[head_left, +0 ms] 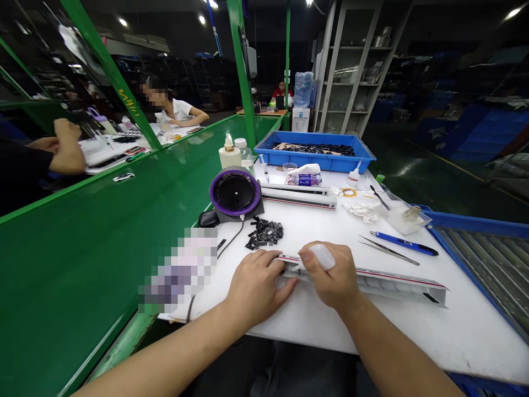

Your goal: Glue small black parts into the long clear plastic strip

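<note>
My right hand [330,278] is closed round a small white squeeze bottle [323,256], its tip pointing down at the left end of a long white strip with a red line [392,278] that lies across the white table [372,325]. My left hand [256,284] rests on the table with its fingertips pressed on the strip's left end. Just beyond my hands lies a pile of small black parts [265,233].
Behind the pile stands a round black and purple device [235,193]. A second white strip [300,196], a blue tray of black parts [314,150], tweezers [388,250], a blue pen-like tool [403,242] and bottles [229,154] lie further back. Other people sit beyond the green conveyor [103,242].
</note>
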Demonstrator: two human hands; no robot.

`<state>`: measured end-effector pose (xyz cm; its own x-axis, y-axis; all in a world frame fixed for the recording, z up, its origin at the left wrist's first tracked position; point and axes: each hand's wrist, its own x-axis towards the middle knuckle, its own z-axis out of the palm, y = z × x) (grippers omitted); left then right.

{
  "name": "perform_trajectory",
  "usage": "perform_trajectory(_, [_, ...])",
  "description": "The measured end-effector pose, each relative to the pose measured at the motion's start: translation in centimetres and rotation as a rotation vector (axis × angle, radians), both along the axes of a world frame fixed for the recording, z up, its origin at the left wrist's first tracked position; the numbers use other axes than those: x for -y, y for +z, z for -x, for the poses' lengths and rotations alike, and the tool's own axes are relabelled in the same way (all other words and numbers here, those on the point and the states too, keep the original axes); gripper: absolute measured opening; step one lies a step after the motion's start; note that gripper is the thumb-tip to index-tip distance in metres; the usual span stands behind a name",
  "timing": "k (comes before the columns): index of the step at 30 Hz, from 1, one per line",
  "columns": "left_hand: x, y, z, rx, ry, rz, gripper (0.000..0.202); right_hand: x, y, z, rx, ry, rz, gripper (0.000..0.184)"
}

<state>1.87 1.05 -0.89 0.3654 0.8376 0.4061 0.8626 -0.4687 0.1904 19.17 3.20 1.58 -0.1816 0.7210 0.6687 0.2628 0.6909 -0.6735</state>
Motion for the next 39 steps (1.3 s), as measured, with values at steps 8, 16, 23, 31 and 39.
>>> perform_trajectory(8, [0.0,0.1,0.0,0.008,-0.007,0.005,0.022,0.1,0.0,-0.1,0.010,0.002,0.002,0.021])
perform_trajectory(16, [0.2,0.1,0.0,0.002,-0.004,-0.002,0.024,0.0,0.5,-1.1,-0.565,-0.001,0.331,0.038])
perform_trajectory(23, [0.3,-0.3,0.2,0.009,-0.007,0.007,0.026,-1.5,2.0,-5.7,-0.863,0.161,0.588,0.023])
perform_trajectory(31, [0.2,-0.6,0.4,0.025,-0.023,-0.040,0.024,-5.5,2.2,-10.2,-0.770,0.120,0.773,0.030])
perform_trajectory(39, [-0.2,-0.6,0.7,0.020,-0.033,-0.135,0.018,-8.8,0.7,-10.6,0.374,-0.216,0.446,0.018])
